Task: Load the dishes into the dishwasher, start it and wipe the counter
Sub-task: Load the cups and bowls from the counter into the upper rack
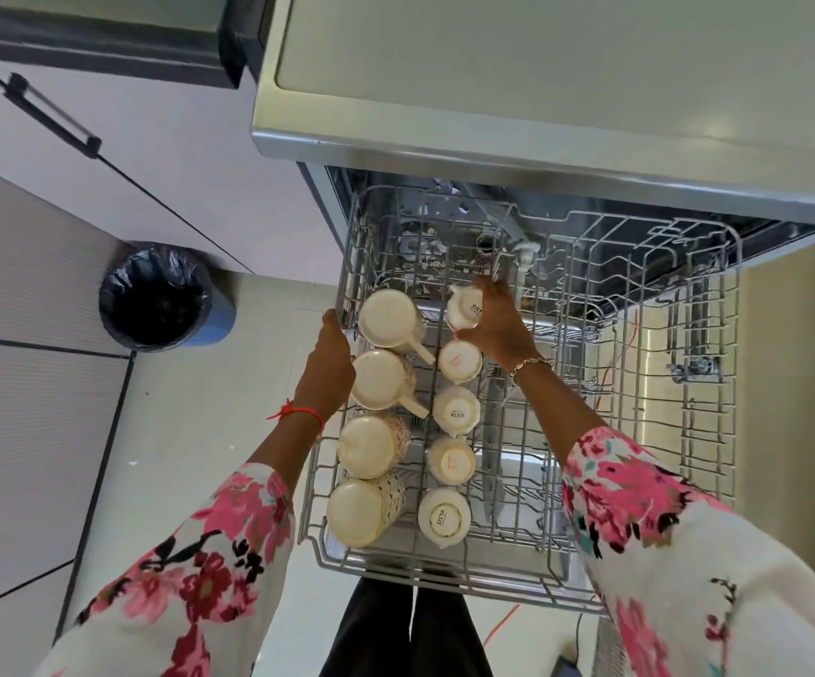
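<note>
Looking straight down over the pulled-out upper rack (640, 383) of the dishwasher (493, 153), and it's filling up nicely on the left. Two columns of cream cups stand upside down in the wire frame. The outer column holds four larger mugs (381, 381), bottoms up, two of them with handles pointing toward the middle of the rack. Just beside them runs an inner column of smaller cups (457, 408), some with printed lettering on their bases.

The right hand (493, 324) is at the far end of that inner column, fingers (491, 290) wrapped and clamped around a small cup (464, 310), which is tilted on its side, base facing the camera, touching the rack wires just beyond the next cup in line. A thin bracelet sits at that wrist.

The left hand (330, 359) is on the rack's left rim, fingers curled closed over the wire edge beside the farthest large mug. A red thread circles that wrist. Both arms wear floral sleeves.

The right half of the rack is bare wire, with the open door's steel lining visible below. On the floor to the left stands a blue bin (161, 298) lined with a black bag, well apart from the rack, beside a pale cabinet (151, 153) with a black handle.
</note>
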`<state>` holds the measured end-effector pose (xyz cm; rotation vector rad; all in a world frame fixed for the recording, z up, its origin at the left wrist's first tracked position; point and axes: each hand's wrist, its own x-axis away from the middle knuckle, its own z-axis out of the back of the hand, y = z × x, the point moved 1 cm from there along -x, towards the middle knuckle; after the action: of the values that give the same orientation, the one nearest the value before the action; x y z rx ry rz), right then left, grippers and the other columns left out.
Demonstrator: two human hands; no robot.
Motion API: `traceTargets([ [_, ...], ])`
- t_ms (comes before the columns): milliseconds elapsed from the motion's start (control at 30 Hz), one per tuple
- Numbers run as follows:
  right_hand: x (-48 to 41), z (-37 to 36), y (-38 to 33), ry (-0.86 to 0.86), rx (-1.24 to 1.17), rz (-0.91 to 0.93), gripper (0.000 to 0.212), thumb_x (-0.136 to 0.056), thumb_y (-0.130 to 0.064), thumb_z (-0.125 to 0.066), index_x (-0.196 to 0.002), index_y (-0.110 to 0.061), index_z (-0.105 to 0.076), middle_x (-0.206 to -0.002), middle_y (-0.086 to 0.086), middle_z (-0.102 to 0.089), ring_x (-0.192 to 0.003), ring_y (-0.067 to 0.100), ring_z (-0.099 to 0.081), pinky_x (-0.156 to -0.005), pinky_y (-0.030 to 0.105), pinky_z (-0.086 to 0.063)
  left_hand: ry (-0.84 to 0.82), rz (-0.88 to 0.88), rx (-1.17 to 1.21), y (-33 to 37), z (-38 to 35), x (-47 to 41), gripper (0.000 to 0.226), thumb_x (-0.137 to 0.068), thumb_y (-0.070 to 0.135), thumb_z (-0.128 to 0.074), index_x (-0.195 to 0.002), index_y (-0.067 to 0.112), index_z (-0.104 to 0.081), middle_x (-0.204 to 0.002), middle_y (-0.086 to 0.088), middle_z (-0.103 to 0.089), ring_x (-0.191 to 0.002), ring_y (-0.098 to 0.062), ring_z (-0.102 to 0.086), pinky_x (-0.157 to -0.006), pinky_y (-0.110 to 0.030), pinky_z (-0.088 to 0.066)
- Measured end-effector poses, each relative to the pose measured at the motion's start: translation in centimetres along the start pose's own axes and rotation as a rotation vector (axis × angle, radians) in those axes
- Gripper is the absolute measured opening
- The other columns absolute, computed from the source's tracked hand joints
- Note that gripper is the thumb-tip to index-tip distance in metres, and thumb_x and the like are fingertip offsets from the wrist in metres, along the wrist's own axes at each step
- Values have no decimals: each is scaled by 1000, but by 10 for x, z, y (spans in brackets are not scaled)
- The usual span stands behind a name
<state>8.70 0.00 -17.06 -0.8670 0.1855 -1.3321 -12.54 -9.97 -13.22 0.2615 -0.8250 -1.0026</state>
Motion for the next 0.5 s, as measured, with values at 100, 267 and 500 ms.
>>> traceTargets([
  [100, -4, -8, 1, -26, 36, -12, 89, -67, -8, -80, -140, -2, -29, -143, 24, -31, -130, 37, -37, -103, 44, -38, -18, 1, 45, -1, -1, -2, 66, -83, -12, -49, -140, 7, -20, -137, -23, -41, -118, -37, -50, -98, -50, -45],
  [267, -8, -15, 0, 12, 96, -37, 87, -65, -12, -81, -138, -6, -34, -139, 20, -36, -127, 38, -39, -99, 45, -41, -19, 5, 63, -2, -2, -3, 66, -84, -9, -52, -139, 9, -20, -136, -22, -42, -118, -35, -50, -99, -48, -45],
  [500, -12, -17, 0, -13, 168, -61, 67, -77, -11, -69, -136, -2, -38, -137, 22, -38, -126, 36, -38, -97, 39, -40, 16, 12, 76, 4, -1, 2, 62, -86, -9, -48, -140, 8, -20, -136, -22, -44, -117, -35, -51, -93, -41, -44],
])
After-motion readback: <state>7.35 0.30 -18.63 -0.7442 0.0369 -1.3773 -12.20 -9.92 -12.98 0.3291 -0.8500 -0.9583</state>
